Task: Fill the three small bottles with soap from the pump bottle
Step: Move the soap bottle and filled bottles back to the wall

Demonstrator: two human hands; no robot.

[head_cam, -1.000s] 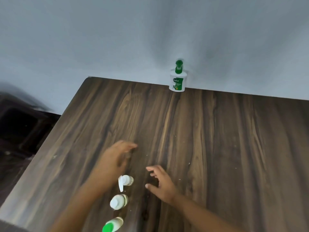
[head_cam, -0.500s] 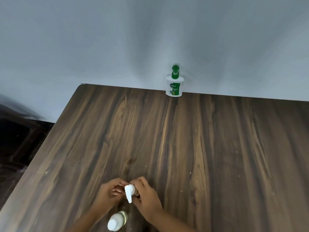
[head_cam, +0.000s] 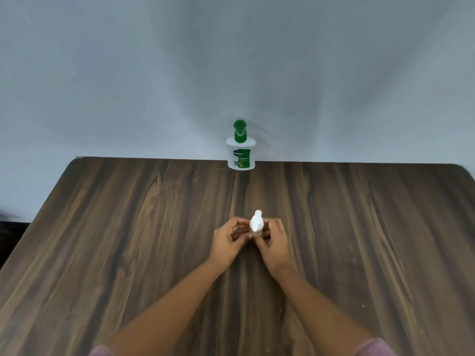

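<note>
The left hand (head_cam: pixel 227 242) and right hand (head_cam: pixel 273 244) grip one small bottle (head_cam: pixel 256 225) mid-desk (head_cam: pixel 128 227), fingers curled round it. The pump bottle (head_cam: pixel 241 155) stands well apart at twelve o'clock. This is likely the uncapping step, so the next move is to twist off the cap (head_cam: pixel 257 217).

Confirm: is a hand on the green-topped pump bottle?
No: left hand and right hand hold a small white-capped bottle, far from the pump bottle.

The only wording that can be read stands on the pump bottle (head_cam: pixel 240 146), at the far edge of the table (head_cam: pixel 154 227) against the wall (head_cam: pixel 231 60). On the bottle's front, the green label (head_cam: pixel 244 160) carries the brand name "Dettol" in white letters on a darker green badge at its upper left. Below and right of that badge run smaller lines of print and a yellowish mark, too small to read.
</note>
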